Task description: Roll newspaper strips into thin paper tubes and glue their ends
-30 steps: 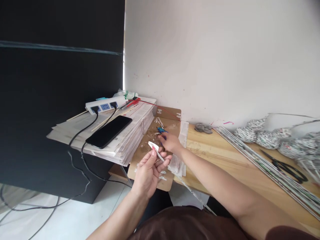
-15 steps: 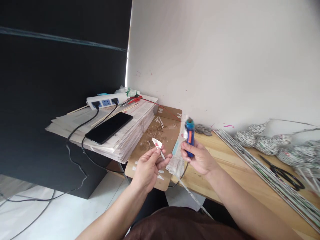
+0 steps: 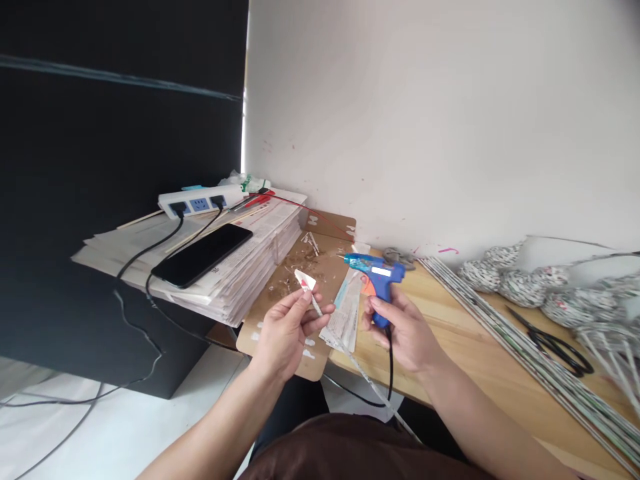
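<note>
Between its thumb and fingers, my left hand pinches a thin rolled paper tube that slants down toward my lap. The tube's upper end opens into a white paper flap with a red mark. My right hand grips a blue glue gun by its handle, the nozzle pointing left toward the flap but apart from it. A black cord hangs from the handle. Beneath both hands lies a brown cardboard sheet with dried glue and paper scraps, beside printed paper strips.
On the left, a newspaper stack carries a black phone and a white power strip with plugged cords. To the right are long paper tubes, black scissors and woven paper bundles along the wall.
My right hand has turned the glue gun from pointing away to lying sideways, nozzle to the left. My left hand keeps its pinch on the paper tube. The view has shifted slightly right.
</note>
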A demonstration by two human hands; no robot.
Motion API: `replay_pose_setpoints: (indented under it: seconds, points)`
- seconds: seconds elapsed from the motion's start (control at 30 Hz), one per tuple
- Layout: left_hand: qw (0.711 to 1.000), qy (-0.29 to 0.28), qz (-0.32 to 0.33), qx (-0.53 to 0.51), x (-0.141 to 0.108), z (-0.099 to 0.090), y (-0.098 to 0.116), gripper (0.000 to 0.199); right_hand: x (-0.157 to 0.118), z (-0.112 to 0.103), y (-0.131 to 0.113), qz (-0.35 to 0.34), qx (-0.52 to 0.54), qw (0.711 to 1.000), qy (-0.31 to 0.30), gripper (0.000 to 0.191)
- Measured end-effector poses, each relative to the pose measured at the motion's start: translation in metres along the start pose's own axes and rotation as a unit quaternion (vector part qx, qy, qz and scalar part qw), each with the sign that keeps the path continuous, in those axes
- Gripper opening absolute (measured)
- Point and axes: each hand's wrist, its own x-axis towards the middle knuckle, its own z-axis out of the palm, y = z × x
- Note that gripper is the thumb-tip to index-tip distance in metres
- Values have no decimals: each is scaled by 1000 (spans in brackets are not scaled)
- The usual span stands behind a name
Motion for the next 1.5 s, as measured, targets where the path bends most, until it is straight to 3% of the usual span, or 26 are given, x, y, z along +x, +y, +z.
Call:
replay_pose_setpoints:
  seconds: [0.17, 0.27, 0.43, 0.6, 0.87, 1.5]
  points:
    - [1000, 5, 6, 2, 1, 4, 0, 23, -14, 0, -5, 5, -48, 999, -26, 24]
    - [1000, -9, 10, 7, 2, 8, -1, 23, -23, 2, -5, -30, -130, 990, -38, 29]
    - [999, -32, 22, 17, 2, 13, -3, 25, -35, 7, -3, -108, -307, 946, -6, 30]
    - [999, -31, 25, 15, 1, 16, -3, 26, -37, 6, -1, -163, -386, 908, -12, 28]
    - [999, -40, 24, 14, 2, 18, -4, 25, -35, 5, 2, -177, -432, 884, 2, 23]
    - [999, -44, 20, 17, 2, 15, -6, 24, -34, 7, -1, -188, -465, 865, 13, 20]
